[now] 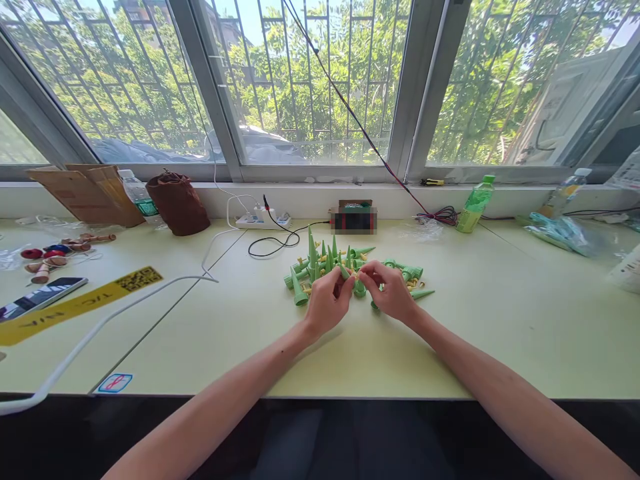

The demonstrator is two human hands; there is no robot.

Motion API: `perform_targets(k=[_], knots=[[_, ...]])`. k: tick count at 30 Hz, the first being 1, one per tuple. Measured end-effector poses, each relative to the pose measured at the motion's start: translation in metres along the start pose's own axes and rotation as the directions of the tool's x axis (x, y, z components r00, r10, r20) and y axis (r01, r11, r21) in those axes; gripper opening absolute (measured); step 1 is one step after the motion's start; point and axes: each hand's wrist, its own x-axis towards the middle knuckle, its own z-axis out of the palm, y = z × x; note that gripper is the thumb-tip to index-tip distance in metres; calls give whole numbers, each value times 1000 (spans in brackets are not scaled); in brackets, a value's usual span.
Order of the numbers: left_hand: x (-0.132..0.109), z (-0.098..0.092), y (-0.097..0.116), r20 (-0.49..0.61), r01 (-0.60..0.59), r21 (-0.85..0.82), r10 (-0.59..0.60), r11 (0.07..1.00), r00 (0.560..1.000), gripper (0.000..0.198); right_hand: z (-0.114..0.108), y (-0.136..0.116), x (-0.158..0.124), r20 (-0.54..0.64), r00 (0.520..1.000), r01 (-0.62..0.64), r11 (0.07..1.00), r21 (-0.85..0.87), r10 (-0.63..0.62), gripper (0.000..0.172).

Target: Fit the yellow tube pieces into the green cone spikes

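Left hand (327, 303) pinching one green tapered plastic cone (345, 272); right hand (393, 295) pinching one small yellow plastic piece (357, 275). Both between the hands, just beside each other. Pile of green cones and yellow bits (313, 260) right behind, overlapping, count unclear. Three plastic bottles (475, 207) at back, contents unclear. One brown cardboard box (83, 197), inside hidden.

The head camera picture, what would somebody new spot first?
Probably the green cones, clustered on the table mid-picture. The left hand and right hand are close together at the cluster's near side. Then perhaps the yellow strip with a QR code, in the left foreground.
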Motion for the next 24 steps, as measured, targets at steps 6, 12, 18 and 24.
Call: perform_targets(k=[6, 12, 18, 24], knots=[[-1, 0, -1, 29, -11, 16, 11, 1000, 1000, 19, 0, 0, 2, -22, 1000, -8, 997, -74, 6, 36], [-1, 1, -2, 9, -13, 22, 12, 1000, 1000, 19, 0, -1, 2, -21, 1000, -15, 997, -72, 14, 36], [0, 1, -2, -11, 36, 13, -36, 999, 999, 21, 1, 1, -1, 15, 1000, -14, 999, 33, 13, 24], [-1, 2, -2, 7, 26, -3, -26, 1000, 1000, 21, 1, 2, 1, 0, 1000, -11, 1000, -13, 11, 25]])
